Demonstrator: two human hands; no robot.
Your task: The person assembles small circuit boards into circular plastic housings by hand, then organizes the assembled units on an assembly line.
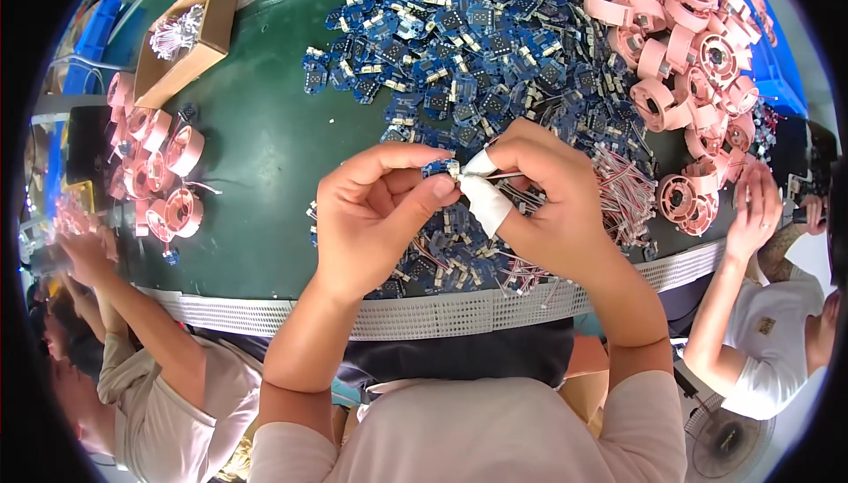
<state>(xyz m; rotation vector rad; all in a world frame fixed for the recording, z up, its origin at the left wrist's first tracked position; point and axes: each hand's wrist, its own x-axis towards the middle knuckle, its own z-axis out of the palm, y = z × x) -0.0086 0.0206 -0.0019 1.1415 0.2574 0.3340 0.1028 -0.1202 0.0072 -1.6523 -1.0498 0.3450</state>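
Between the thumb and forefinger of my left hand (375,209) is a small blue circuit board (436,167) with a white connector on its edge. My right hand (552,187) wears white coverings on thumb and forefinger. It pinches a thin wire lead (505,174) right at the board's connector; the fingertips hide whether the plug sits inside. Both hands meet over the green table. Beneath and beyond them spreads a big heap of blue circuit boards (477,32). Beside my right hand lies a bundle of wire leads (623,187) in white, red and black.
Pink round housings (698,59) are piled at the right, with more pink housings (155,165) at the left. A cardboard box (199,50) holds white-tipped wires. A perforated white strip (415,319) edges the table (265,129). Co-workers' arms (150,315) reach in at both sides.
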